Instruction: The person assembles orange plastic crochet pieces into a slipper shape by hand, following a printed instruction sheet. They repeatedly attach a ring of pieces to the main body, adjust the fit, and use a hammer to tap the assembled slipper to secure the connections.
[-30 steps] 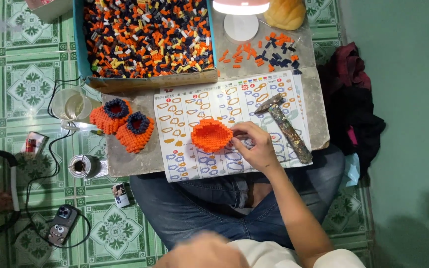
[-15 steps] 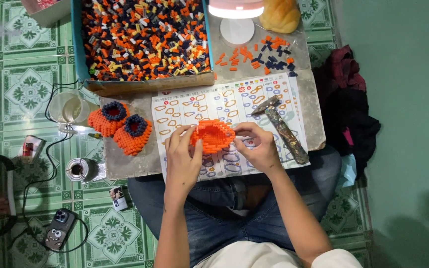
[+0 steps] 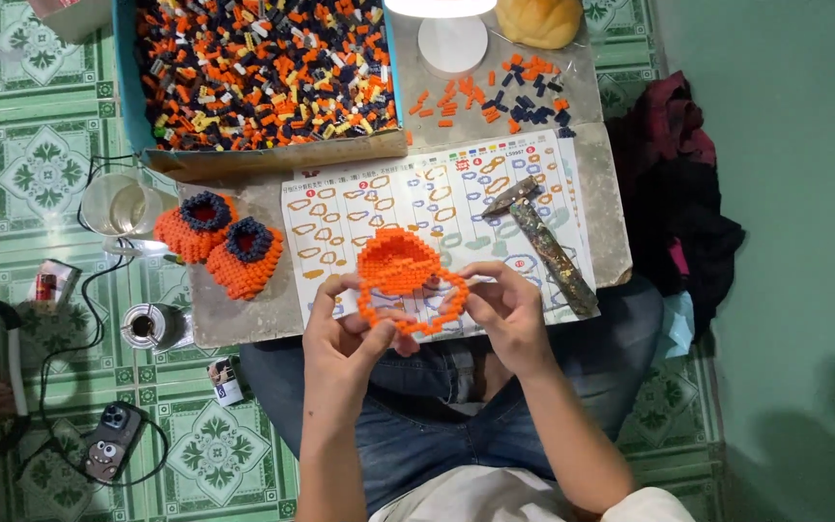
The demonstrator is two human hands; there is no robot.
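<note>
Green patterned floor tiles (image 3: 41,164) are seen beneath a low grey stone slab (image 3: 599,193) that serves as a work surface across the lap of a seated person in blue jeans. An open ring of small orange plastic bricks (image 3: 408,317) is held between both hands just above the near edge of the slab, over a printed instruction sheet with numbered diagrams (image 3: 417,208). The ring is pinched on its left side by the thumb and curled fingers of the left hand (image 3: 340,338), and its right side is gripped by the closed fingertips of the right hand (image 3: 504,314). An orange brick-built bowl shape (image 3: 396,261) is seen touching the top of the ring; whether the two are joined cannot be told. A rusty metal hammer (image 3: 543,242) is laid diagonally on the sheet to the right. Two orange brick-built pieces with dark blue centres (image 3: 222,242) are set side by side on the slab's left part. A blue cardboard tray full of loose orange, dark blue and yellow bricks (image 3: 263,68) is placed at the far side, with scattered loose bricks (image 3: 514,92) beside the white round base of a lamp (image 3: 452,43). A clear glass (image 3: 118,205) is stood on the floor to the left.
</note>
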